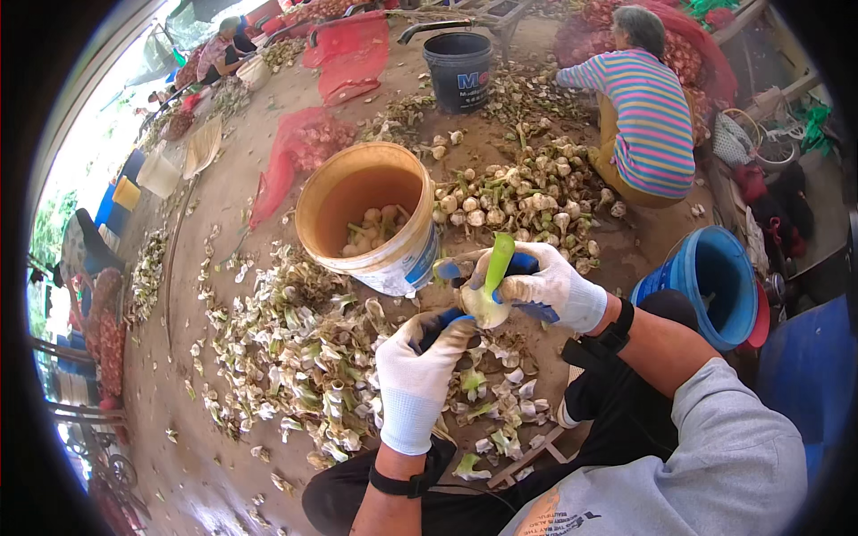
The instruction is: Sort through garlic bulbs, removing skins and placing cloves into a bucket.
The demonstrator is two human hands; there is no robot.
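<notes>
Between my hands is a pale garlic bulb (pixel 484 308) with a short green stem, the stem pointing up. My right hand (pixel 543 285), in a white glove with blue-coated fingers, is closed around the stem and the bulb's upper part. My left hand (pixel 429 365), gloved alike, has its thumb and fingers pinched together at the bulb's left side; whether a bit of skin lies between them is hidden. Just beyond, a yellowish plastic bucket (pixel 308 221) holds several peeled garlic bulbs (pixel 375 224). Untrimmed garlic bulbs (pixel 529 194) lie heaped to its right.
Garlic skins (pixel 295 348) litter the floor at left and below my hands. A blue bucket (pixel 737 288) stands at my right, a black bucket (pixel 459 84) farther ahead. A co-worker in a striped top (pixel 647 120) crouches ahead right; another person (pixel 228 53) sits far left. Red mesh sacks (pixel 312 144) lie about.
</notes>
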